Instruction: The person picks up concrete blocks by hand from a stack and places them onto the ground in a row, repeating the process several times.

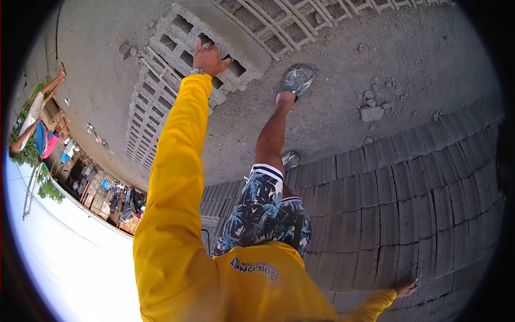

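My left hand, with a band on its wrist, is on a grey hollow concrete block. Its fingers bend over one cavity and the thumb reaches another, closed on the web between them. On the other side, my right hand lies against a large stack of concrete blocks. Those fingers look stretched out, small near the frame's edge, with no held object visible. Both my sleeves are yellow.
Rows of hollow blocks stand beside my left arm, and more blocks line the top. Rubble lies near my foot. Other people are at the far left, near cluttered belongings.
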{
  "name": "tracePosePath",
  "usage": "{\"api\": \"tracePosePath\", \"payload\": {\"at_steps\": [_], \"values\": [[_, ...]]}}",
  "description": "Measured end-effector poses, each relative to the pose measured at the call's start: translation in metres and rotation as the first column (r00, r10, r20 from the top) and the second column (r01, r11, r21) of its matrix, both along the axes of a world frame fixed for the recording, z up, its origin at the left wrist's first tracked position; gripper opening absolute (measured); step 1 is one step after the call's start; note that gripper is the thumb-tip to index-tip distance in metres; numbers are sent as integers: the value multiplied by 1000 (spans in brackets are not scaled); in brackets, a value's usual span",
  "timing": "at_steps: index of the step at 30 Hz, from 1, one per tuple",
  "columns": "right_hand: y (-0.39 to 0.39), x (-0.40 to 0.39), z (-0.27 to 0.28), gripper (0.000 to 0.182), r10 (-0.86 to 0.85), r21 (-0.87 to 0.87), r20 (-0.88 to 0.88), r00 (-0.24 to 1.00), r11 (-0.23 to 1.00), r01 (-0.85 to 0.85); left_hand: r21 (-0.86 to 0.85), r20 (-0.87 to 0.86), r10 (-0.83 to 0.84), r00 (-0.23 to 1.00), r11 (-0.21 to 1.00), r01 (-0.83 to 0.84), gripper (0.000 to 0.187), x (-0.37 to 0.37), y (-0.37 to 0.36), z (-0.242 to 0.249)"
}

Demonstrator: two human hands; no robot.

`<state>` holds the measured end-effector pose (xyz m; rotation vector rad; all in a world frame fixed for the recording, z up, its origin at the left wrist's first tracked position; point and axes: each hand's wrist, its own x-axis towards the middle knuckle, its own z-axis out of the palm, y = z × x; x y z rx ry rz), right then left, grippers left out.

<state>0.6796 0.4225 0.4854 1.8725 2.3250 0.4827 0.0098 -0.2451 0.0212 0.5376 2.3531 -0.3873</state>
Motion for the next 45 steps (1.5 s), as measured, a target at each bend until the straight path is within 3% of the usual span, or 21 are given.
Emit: {"api": "tracePosePath", "payload": {"at_steps": [3, 4, 6, 9, 11, 12, 14, 16, 19, 21, 23, 26, 30, 33, 34, 36, 39, 41, 45], "values": [[-2, 11, 9, 72, 81, -22, 128, 988, 997, -79, -77, 20, 118, 993, 990, -117, 65, -5, 2, -14], [2, 11, 8, 72, 14, 1, 101, 995, 1000, -14, -103, 12, 149, 989, 984, -147, 55, -2, 12, -15], [-8, -3, 3, 72, -127, 46, 28, 991, 991, 126, -102, 54, 195, 979, 977, -188, 57, -2, 20, -12], [-6, 11, 3, 74, -32, 45, 32, 999, 999, 30, -63, 121, 196, 973, 980, -190, 61, -3, 56, 11], [-7, 17, 0, 76, -113, 27, -12, 994, 993, 113, 33, 154, 195, 969, 979, -202, 64, 10, 81, 38], [-10, 10, -2, 77, -154, 10, -36, 987, 988, 155, 112, 172, 191, 966, 971, -212, 66, 23, 91, 58], [-12, 9, -12, 78, -41, 36, -60, 997, 998, 43, 210, 185, 310, 933, 915, -346, 68, 56, 107, 89], [-24, 4, -6, 77, -11, 58, -50, 999, 998, 14, 132, 321, 347, 881, 905, -405, 66, 76, 150, 142], [-38, -24, 0, 68, 20, 67, -110, 994, 998, -12, 395, 513, 356, 781, 710, -583, 59, 115, 216, 212], [-51, -54, 16, 68, 80, 124, -138, 987, 990, -63, 392, 635, 322, 703, 649, -652, 41, 136, 261, 256], [-60, -78, 31, 74, -25, 108, -216, 976, 993, 49, 376, 718, 369, 589, 507, -776, 33, 155, 326, 336], [-61, -83, 44, 80, -44, 89, -291, 956, 993, 73, 436, 761, 350, 546, 348, -830, 29, 186, 416, 428], [-59, -78, 60, 83, -80, 44, -394, 916, 993, 106, 524, 693, 346, 633, 363, -771, 24, 211, 520, 495], [-53, -72, 78, 86, -65, 21, -499, 864, 996, 88, 637, 745, 197, 637, 74, -768, 33, 240, 615, 555], [-51, -69, 81, 87, -100, -14, -522, 847, 994, 108, 660, 719, 166, 675, 142, -738, 29, 236, 639, 548], [-49, -63, 87, 86, -169, -106, -568, 805, 986, 132, 797, 538, 33, 842, 303, -522, 27, 233, 687, 562], [-41, -56, 97, 82, -262, -215, -617, 742, 963, 160, 772, 593, -32, 804, 307, -557, 23, 274, 789, 641], [-42, -50, 96, 79, -295, -254, -640, 709, 953, 167, 780, 604, -98, 791, 275, -561, 22, 292, 834, 659], [-17, -35, 100, 64, -267, -187, -737, 621, 963, 192, 733, 654, -144, 742, 360, -577, 24, 325, 918, 692]]}}
